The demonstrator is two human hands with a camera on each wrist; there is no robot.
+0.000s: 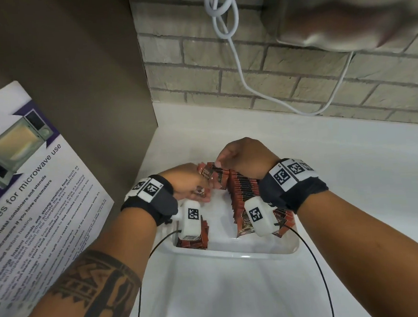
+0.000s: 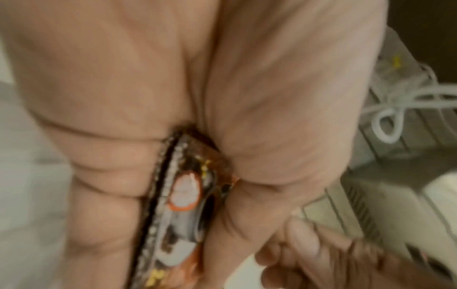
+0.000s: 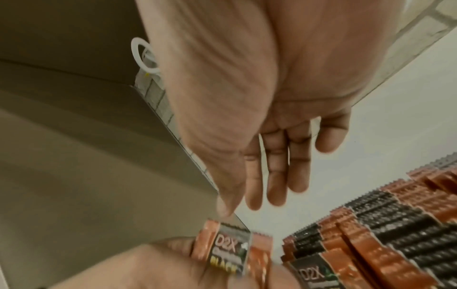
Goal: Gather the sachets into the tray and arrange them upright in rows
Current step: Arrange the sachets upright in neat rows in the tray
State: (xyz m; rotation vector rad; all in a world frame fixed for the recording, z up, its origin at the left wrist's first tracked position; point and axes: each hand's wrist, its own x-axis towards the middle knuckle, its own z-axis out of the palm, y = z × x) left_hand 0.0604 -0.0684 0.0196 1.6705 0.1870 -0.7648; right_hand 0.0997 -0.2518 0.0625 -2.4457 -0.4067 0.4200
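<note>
Left hand (image 1: 191,184) grips a small bunch of coffee sachets (image 1: 207,173) edge-up, fingers and thumb clamped on the flat faces; the left wrist view shows the bunch (image 2: 178,205) wedged between palm and fingers. Right hand (image 1: 242,156) reaches to the top of that bunch, fingers (image 3: 274,172) fairly straight in the wrist view, fingertips at the top edge of a sachet; it probably pinches it, but blur hides that, so I cannot tell. Both hands sit over the far end of the white tray (image 1: 234,252). A long upright row of sachets (image 1: 245,190) fills the tray's right side, a shorter stack (image 1: 201,235) near left. Sachets look light, thin, floppy, glossy foil, likely slippery and quick to topple; best taken by the crimped top edge or squeezed as a pack across the faces. Tray rests on a white desk (image 1: 352,173) in a corner, brick-pattern wall (image 1: 296,73) behind, white cable (image 1: 235,52) hanging, microwave notice (image 1: 31,183) left.
</note>
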